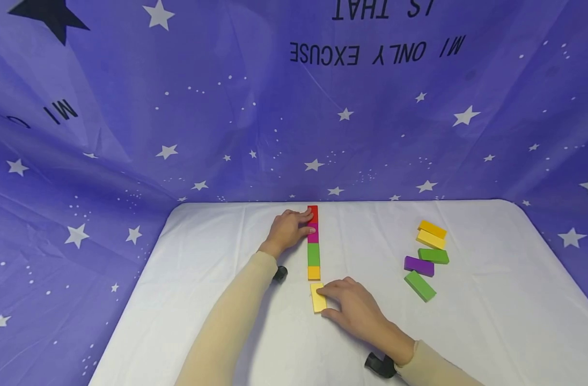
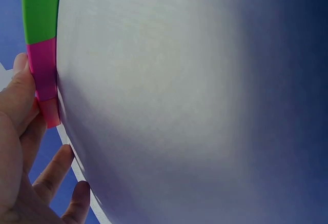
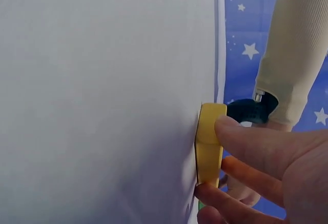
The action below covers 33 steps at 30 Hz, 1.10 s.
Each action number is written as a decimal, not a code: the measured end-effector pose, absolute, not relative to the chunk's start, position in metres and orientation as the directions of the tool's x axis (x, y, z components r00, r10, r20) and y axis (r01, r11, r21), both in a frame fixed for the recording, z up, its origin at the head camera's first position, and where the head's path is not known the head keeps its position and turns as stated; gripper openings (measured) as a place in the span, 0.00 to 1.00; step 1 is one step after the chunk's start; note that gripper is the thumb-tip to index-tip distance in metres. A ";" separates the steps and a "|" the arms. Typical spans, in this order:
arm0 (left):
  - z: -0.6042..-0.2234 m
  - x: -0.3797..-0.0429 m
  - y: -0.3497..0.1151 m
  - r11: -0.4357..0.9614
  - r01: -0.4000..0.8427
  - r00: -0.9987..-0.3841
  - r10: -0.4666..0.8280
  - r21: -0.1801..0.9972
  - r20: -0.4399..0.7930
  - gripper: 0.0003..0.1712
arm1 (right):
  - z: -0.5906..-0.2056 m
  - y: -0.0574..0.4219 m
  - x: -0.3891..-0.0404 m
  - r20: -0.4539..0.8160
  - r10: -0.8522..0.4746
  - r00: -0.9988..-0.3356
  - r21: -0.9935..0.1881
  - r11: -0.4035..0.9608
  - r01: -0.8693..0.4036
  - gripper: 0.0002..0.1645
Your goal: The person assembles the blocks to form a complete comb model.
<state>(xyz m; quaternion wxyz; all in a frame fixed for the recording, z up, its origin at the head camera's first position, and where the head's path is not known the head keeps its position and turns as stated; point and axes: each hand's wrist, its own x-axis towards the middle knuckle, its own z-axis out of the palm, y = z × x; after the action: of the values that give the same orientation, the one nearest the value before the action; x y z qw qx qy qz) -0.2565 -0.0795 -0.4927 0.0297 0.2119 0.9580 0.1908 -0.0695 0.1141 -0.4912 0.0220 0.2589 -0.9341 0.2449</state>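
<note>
A straight row of blocks stands on the white tabletop: a red block [image 1: 313, 213] at the far end, then a magenta block [image 1: 313, 233], a green block [image 1: 314, 254] and an orange block [image 1: 314, 273]. My left hand [image 1: 286, 230] touches the red and magenta blocks with loosely extended fingers, also seen beside the magenta block [image 2: 43, 67] in the left wrist view. Just short of the row's near end lies a light yellow block [image 1: 318, 298], a small gap before it. My right hand [image 1: 354, 311] pinches this yellow block [image 3: 209, 147] between thumb and fingers.
To the right lies a loose group: an orange block [image 1: 433, 229], a pale yellow block [image 1: 431, 239], a green block [image 1: 434, 255], a purple block [image 1: 419, 266] and another green block [image 1: 420, 286]. A purple star-printed cloth [image 1: 255, 128] rises behind the table [image 1: 506, 289].
</note>
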 end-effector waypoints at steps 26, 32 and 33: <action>-0.494 -0.258 -0.079 0.838 0.396 -0.908 0.419 0.376 0.022 0.32 | -0.494 0.104 -0.075 0.174 -0.403 -0.899 -0.449 0.780 -0.436 0.24; -0.494 -0.257 -0.079 0.838 0.398 -0.907 0.420 0.373 0.024 0.32 | -0.494 0.102 -0.075 0.139 -0.383 -0.913 -0.463 0.790 -0.402 0.25; -0.494 -0.257 -0.079 0.838 0.399 -0.907 0.421 0.373 0.025 0.32 | -0.494 0.102 -0.076 0.134 -0.380 -0.915 -0.466 0.791 -0.397 0.25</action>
<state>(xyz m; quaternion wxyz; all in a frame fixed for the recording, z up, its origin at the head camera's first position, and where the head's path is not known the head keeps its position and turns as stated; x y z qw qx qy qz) -0.2573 -0.0792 -0.4941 0.0288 0.2138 0.9581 0.1883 -0.0758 0.1022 -0.4942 0.0168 0.2054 -0.9462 0.2496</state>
